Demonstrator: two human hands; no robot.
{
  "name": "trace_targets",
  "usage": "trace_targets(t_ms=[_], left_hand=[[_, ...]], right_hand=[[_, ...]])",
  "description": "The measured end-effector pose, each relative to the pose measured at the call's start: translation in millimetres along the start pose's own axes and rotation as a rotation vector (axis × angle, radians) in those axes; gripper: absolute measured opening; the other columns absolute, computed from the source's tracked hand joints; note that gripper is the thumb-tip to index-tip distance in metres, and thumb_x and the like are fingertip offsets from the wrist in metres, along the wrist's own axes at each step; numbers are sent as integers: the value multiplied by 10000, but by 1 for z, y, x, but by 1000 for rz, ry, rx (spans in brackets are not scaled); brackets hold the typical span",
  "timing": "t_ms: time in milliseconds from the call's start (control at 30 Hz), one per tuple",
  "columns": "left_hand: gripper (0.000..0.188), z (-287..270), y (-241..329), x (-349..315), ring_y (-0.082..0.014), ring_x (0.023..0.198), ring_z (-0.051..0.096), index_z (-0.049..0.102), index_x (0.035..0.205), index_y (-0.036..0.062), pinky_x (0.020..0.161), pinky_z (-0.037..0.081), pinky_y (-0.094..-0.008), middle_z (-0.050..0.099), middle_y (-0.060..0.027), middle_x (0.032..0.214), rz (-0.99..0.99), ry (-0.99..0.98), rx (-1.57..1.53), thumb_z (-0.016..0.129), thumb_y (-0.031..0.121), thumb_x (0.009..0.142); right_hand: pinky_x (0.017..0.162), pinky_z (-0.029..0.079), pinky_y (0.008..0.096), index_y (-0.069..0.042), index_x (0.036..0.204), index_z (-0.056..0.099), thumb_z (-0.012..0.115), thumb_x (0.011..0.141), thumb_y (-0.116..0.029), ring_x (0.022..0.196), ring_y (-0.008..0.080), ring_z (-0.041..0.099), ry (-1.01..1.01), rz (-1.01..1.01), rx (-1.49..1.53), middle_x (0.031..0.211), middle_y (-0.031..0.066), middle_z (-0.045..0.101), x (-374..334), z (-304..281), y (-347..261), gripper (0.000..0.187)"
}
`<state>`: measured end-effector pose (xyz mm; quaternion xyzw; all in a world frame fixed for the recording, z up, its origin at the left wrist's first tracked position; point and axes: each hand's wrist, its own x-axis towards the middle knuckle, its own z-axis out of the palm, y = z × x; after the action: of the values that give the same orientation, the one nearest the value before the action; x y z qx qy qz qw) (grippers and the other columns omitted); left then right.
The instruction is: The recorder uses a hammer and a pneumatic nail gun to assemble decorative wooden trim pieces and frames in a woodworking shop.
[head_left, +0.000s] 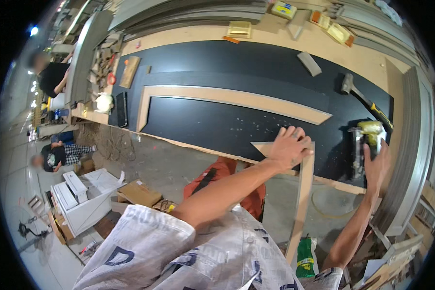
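Here, a mitred wood strip is pressed down by the flat, open left hand (fingers spread); a nail gun is gripped by the right hand.

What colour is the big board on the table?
Black, seen clearly in the head view: the big board under the left hand.

Around the black panel, your room runs along its bare middle, between the pale wood frame strip and the near edge. Toward its right end, a hammer and nail gun block the way. A wood block sits on its far side; scrap clutter crowds its left end.
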<state>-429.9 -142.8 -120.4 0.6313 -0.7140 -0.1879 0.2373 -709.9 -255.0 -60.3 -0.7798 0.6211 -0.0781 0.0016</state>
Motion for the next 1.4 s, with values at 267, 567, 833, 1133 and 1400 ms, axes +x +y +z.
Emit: trace_targets(t_ms=[267, 567, 833, 1133, 1400], left_hand=[[335, -2, 2, 1, -247, 1004, 480, 647, 1018, 137, 857, 365, -401, 528, -53, 999, -48, -26, -2, 604, 440, 882], [323, -24, -19, -18, -281, 1028, 483, 634, 1023, 101, 877, 373, -438, 544, -90, 1014, -241, 20, -64, 594, 389, 881], [256, -107, -138, -79, -329, 915, 529, 620, 993, 62, 815, 404, -452, 570, -122, 963, -427, 368, -47, 662, 280, 867], [225, -317, -84, -117, -319, 929, 587, 640, 1073, 42, 854, 471, -422, 620, -137, 1026, -105, 846, -161, 670, 106, 860], [674, -282, -33, -92, -324, 1230, 446, 434, 1369, 14, 1025, 337, -474, 514, -156, 1288, 189, 292, -317, 689, 359, 848]], right_hand=[[964, 454, 428, 10, 1348, 483, 779, 788, -202, 1168, 359, 540, -367, 153, 568, 1282, 204, 553, -176, -16, -95, 668], [908, 479, 475, -59, 1314, 505, 770, 717, -106, 1085, 421, 565, -406, 372, 523, 1193, 207, 591, -236, -26, -124, 655], [882, 478, 478, -70, 1245, 549, 719, 718, -90, 1042, 401, 570, -265, -64, 390, 1134, 170, 590, -151, -4, -206, 554], [863, 462, 416, -11, 1236, 536, 751, 682, -51, 993, 335, 566, -91, -140, 505, 1053, 161, 567, -82, -107, -265, 595], [839, 479, 310, 53, 1226, 528, 723, 883, -145, 971, 197, 569, 270, 219, 1339, 1099, 122, 576, -5, -194, -277, 441]])
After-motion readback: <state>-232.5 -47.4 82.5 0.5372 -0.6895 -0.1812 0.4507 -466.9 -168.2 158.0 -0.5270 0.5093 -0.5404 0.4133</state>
